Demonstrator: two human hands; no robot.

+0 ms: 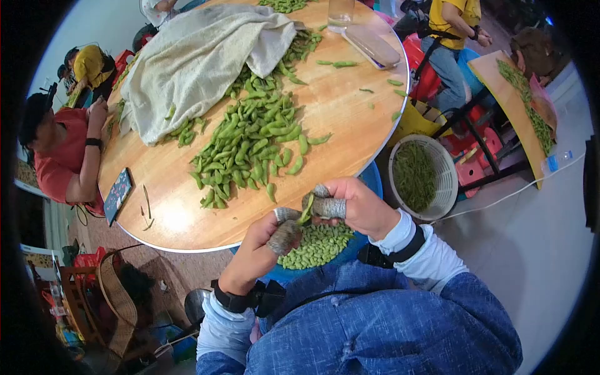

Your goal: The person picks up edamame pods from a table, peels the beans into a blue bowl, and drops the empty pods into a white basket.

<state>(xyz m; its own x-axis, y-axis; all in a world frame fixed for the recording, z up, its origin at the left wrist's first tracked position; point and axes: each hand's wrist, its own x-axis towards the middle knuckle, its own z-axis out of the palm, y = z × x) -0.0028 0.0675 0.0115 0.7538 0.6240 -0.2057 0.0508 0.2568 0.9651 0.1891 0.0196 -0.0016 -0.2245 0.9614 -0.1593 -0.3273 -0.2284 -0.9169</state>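
Between my two hands is a green edamame pod (pixel 306 209), pinched from both sides. My left hand (pixel 265 240) grips its lower end, with grey wrappings on the thumb and finger. On the upper end are the fingers of my right hand (pixel 350 203), wrapped in the same grey material. Right below them, a blue basin (pixel 370 181) holds many shelled green beans (pixel 319 245). A heap of whole edamame pods (pixel 250 140) lies on the round wooden table (pixel 350 119) just beyond my hands.
A pale cloth (pixel 194 69) covers part of the pods. On the table are a phone (pixel 117 195), a glass (pixel 340 14) and a flat case (pixel 372 47). A white basket (pixel 447 181) of green pods or husks stands at right. A person in red (pixel 65 150) sits at left.
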